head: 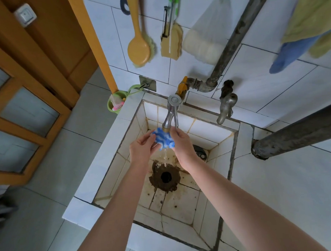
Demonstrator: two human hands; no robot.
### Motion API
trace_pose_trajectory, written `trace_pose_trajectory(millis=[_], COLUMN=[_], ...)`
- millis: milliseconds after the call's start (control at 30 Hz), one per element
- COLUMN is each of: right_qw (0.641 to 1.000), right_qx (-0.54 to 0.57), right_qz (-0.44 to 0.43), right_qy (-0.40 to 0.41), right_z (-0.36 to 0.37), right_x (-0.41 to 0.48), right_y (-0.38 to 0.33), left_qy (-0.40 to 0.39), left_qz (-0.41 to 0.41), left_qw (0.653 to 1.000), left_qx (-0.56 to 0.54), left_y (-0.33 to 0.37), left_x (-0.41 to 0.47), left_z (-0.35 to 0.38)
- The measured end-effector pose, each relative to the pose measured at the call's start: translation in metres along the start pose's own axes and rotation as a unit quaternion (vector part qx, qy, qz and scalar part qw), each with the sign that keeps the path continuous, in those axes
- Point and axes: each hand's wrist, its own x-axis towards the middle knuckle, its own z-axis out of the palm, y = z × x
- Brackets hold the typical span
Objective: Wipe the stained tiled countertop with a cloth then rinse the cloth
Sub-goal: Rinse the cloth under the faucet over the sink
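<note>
A blue and white cloth (164, 138) is bunched up right under the spout of a silver tap (170, 113). Water runs off the cloth and falls toward the dark drain hole (166, 176) of a stained tiled sink (184, 201). My left hand (142, 147) holds the cloth from the left, fingers curled round its edge. From the right, my right hand (182, 140) grips the cloth, with fingertips close to the tap's thin lever. The white tiled countertop (280, 186) lies to the right of the sink.
A second old tap (226, 107) and a yellow valve (182, 86) sit on the back wall under a grey pipe (231, 38). A thick pipe (297, 134) crosses over the counter at right. Brushes and sponges (138, 47) hang above. A green cup (116, 103) stands at the sink's left corner.
</note>
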Motion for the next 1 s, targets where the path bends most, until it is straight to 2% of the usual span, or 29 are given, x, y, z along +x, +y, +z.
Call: trace_pose_trajectory(millis=[67,133,300,433,533,633,767,833,933,1000], right_qw=[0.996,0.991,0.984,0.998,0.999,1.000,0.993,0.994,0.992,0.985], right_qx=[-0.008,-0.070,-0.154,-0.043,-0.025,0.006,-0.039,-0.058,-0.102,-0.142], right_qz=[0.008,-0.022,-0.091,-0.031,-0.016,0.015,-0.033,-0.058,-0.066,-0.065], right_qy=[-0.090,-0.114,0.010,0.031,0.032,-0.016,-0.105,-0.076,0.033,0.068], right_z=[-0.001,0.000,-0.003,-0.003,-0.003,-0.006,-0.010,-0.010,-0.007,-0.005], right_x=[-0.006,-0.009,-0.010,-0.005,-0.005,-0.005,-0.011,-0.011,-0.006,-0.004], right_y=[0.002,0.004,-0.002,-0.007,-0.007,-0.007,-0.008,-0.007,-0.005,-0.004], left_qy=[0.006,0.008,-0.009,-0.022,-0.038,-0.029,-0.003,-0.007,-0.024,-0.031], left_qz=[-0.009,-0.025,-0.035,-0.032,0.006,0.058,0.037,0.032,0.038,0.044], left_qw=[1.000,0.998,0.997,0.998,0.997,0.983,0.992,0.993,0.990,0.989], left_qx=[-0.027,-0.058,-0.065,-0.045,0.073,0.173,0.122,0.117,0.133,0.138], left_y=[0.004,0.008,0.009,0.008,0.006,0.004,0.007,0.008,0.008,0.008], left_x=[0.000,0.000,-0.002,-0.002,0.002,0.001,0.000,-0.001,-0.005,-0.006], left_z=[-0.001,0.000,0.001,0.000,0.000,0.001,-0.003,-0.003,-0.001,0.000])
